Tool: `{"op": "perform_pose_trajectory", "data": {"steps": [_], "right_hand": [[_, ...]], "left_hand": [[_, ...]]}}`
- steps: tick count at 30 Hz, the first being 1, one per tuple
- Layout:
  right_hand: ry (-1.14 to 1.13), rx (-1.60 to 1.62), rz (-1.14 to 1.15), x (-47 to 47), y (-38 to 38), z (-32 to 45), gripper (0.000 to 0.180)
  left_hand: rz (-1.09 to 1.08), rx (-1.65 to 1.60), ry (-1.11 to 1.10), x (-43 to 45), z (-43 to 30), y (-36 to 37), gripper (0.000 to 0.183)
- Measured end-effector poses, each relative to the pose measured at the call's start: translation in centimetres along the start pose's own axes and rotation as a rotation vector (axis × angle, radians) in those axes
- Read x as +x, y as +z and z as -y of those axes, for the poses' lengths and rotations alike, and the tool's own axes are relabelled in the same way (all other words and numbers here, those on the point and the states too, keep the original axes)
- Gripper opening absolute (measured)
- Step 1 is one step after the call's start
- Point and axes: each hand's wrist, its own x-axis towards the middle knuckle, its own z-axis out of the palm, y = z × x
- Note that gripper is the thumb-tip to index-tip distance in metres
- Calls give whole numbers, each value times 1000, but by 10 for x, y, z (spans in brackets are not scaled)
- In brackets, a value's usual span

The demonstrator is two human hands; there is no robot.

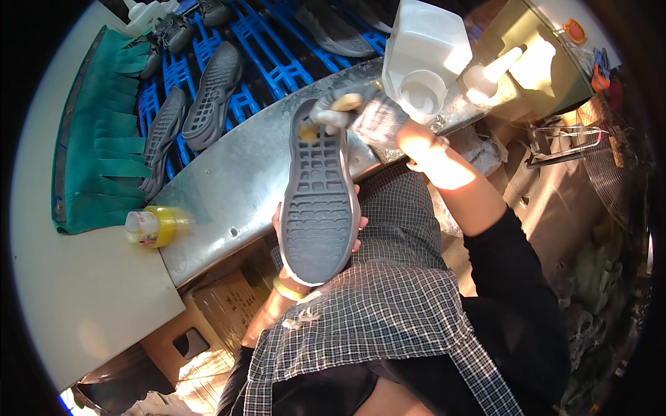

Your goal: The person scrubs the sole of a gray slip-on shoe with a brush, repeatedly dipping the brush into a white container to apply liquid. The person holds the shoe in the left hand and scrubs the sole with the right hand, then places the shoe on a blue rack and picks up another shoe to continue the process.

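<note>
A grey rubber shoe sole (318, 229) is held up over my lap, its gridded inner face toward me and its heel end nearest my body. My left hand (362, 223) grips it from beneath; only fingertips and part of the thumb show at its edges. In a grey knitted glove, my right hand (359, 115) is closed around a small brush (308, 132) with a light wooden handle. Blurred yellowish bristles meet the sole's far, toe-end part, though exact contact is hard to tell. Close by the right wrist stands a white plastic container (429, 39) with a cut opening.
Beyond the metal ledge (218, 208), a blue slatted conveyor (270, 47) carries several soles (214, 96). Teal strip curtains (104, 140) hang at left. A roll of yellow tape (158, 226) sits on the ledge corner. A white bottle (489, 78) stands at right, beside a greenish box (551, 62).
</note>
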Motion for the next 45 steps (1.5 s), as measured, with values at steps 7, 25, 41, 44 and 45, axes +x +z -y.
{"op": "perform_pose_trajectory", "data": {"steps": [7,25,41,44,45], "right_hand": [[-212,616,-398,-2,-28,18,26],[-54,136,114,-18,8,24,26],[-109,524,-299,-88,112,39,24],[27,1287,-252,-84,90,48,24],[25,1271,-219,-88,89,47,24]], "left_hand": [[39,25,52,-4,11,11,86],[13,-68,-5,-12,-4,-7,87],[8,-16,178,1,-26,-118,99],[26,351,160,4,-22,-41,83],[69,228,133,9,-25,-28,72]]}}
